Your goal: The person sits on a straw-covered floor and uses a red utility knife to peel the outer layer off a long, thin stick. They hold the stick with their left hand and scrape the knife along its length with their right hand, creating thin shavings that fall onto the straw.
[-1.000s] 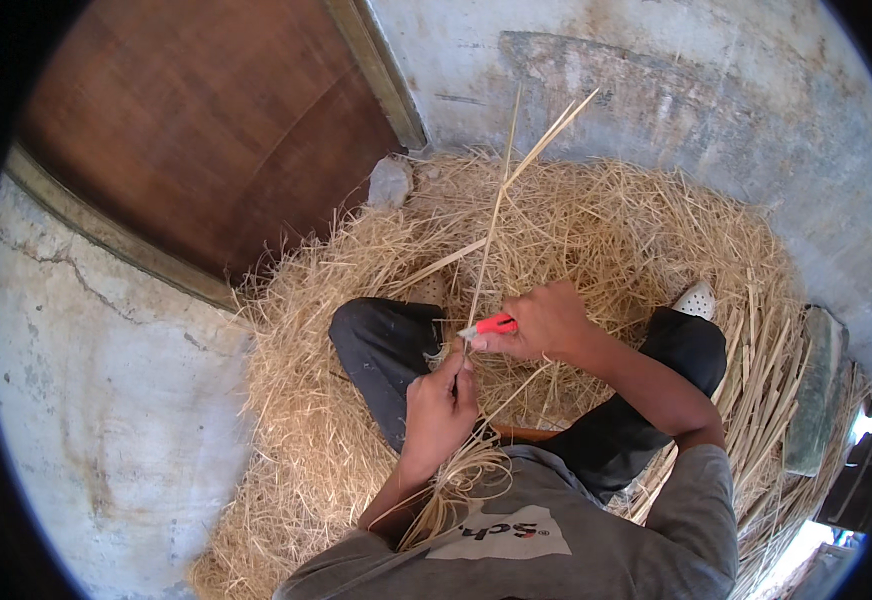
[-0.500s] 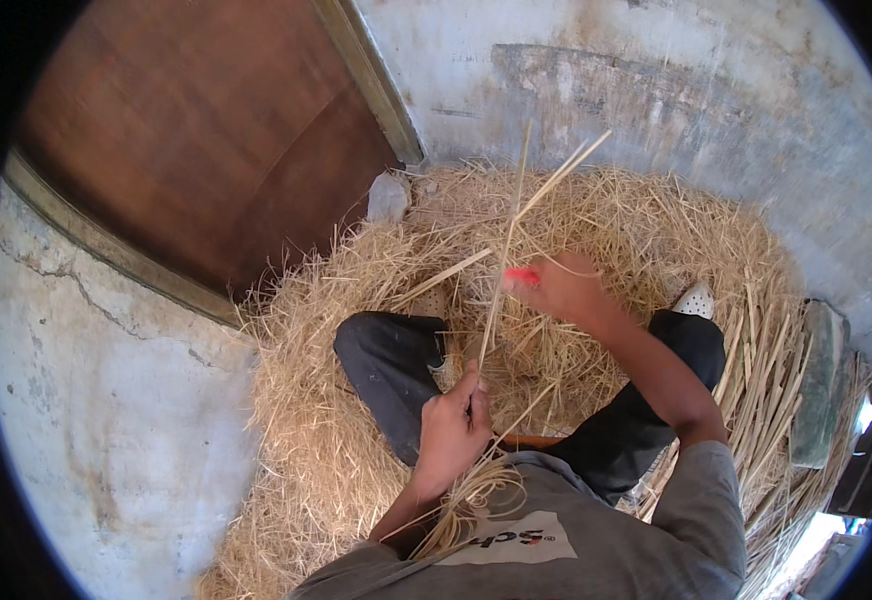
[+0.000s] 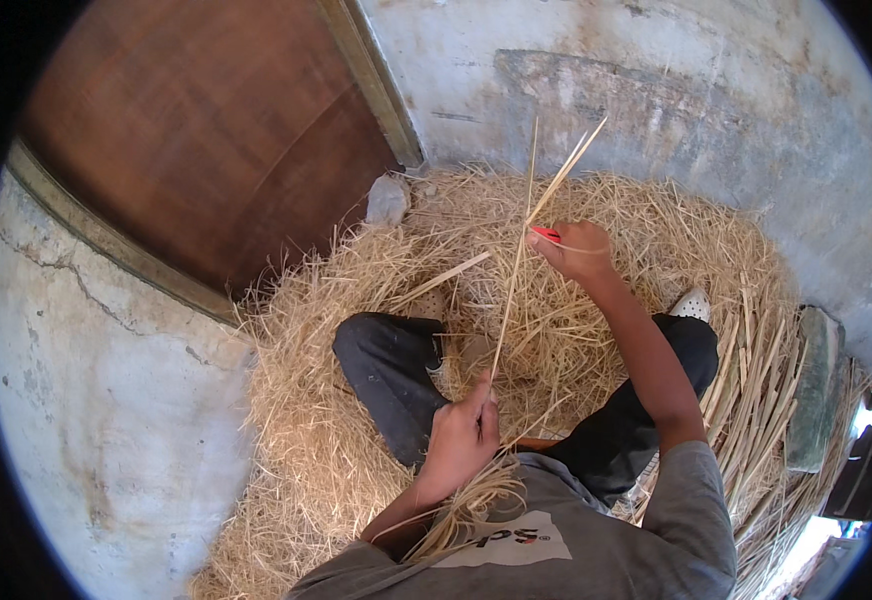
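My left hand (image 3: 464, 438) is closed in a pinch on the lower end of a long, thin, pale bamboo-like strip (image 3: 511, 310), low in front of my lap. From there the strip slants up and away to my right hand (image 3: 578, 250), whose fingers are wrapped round a small red-handled tool (image 3: 547, 234). Its blade, if any, I cannot make out. Just beyond this tool the strip parts: one thin length rises nearly straight, while paler pieces (image 3: 568, 172) lean to the right. Curled thin strips (image 3: 486, 497) lie in a bunch by my left forearm and shirt.
Shavings (image 3: 316, 430) cover the floor around my bent legs. Long split stalks (image 3: 756, 390) lie at the right beside a grey-green block (image 3: 816, 390). A brown door (image 3: 206, 130), a stone (image 3: 388, 199) and a weathered wall (image 3: 656, 90) bound the far side.
My right hand and the red-handled tool have moved up and away along the strip, coming up to where it parts. My left hand has shifted slightly right, still pinching the lower end.
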The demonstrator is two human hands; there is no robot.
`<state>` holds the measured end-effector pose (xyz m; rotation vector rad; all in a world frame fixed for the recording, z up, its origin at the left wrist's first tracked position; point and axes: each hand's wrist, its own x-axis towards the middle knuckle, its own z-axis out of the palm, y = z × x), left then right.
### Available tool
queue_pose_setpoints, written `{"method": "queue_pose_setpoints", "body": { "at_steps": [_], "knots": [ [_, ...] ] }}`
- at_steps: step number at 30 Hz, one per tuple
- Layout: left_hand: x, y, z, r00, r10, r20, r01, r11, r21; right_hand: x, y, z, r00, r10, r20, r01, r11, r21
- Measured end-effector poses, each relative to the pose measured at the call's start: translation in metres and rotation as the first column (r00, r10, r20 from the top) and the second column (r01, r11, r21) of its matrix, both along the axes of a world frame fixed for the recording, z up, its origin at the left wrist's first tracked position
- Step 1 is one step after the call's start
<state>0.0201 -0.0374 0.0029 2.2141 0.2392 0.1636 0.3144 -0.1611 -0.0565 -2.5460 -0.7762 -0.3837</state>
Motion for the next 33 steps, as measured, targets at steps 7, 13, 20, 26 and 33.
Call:
{"method": "queue_pose_setpoints", "body": {
  "at_steps": [7,13,20,26,33],
  "knots": [
    [-0.015,0.013,-0.013,0.991,-0.061,-0.119,-0.02,0.812,-0.584,0.009,-0.003,-0.008,0.118,0.508,-0.853,0.185,0.833,0.521],
    [-0.006,0.015,-0.019,0.988,0.008,-0.154,-0.129,0.593,-0.795,-0.053,0.02,-0.005,0.767,0.305,-0.565,-0.231,0.952,0.201],
    [0.004,0.028,-0.025,0.991,0.121,-0.064,-0.13,0.68,-0.722,-0.13,0.023,0.022,0.844,0.518,-0.138,-0.531,0.844,-0.081],
    [0.001,0.016,-0.011,0.987,0.159,-0.029,-0.146,0.797,-0.586,-0.109,0.028,0.016,0.892,0.449,-0.052,-0.452,0.889,-0.072],
    [-0.001,0.015,-0.008,0.992,0.121,-0.039,-0.125,0.876,-0.465,-0.11,0.028,0.015,0.893,0.446,-0.054,-0.449,0.893,-0.042]
  ]
}}
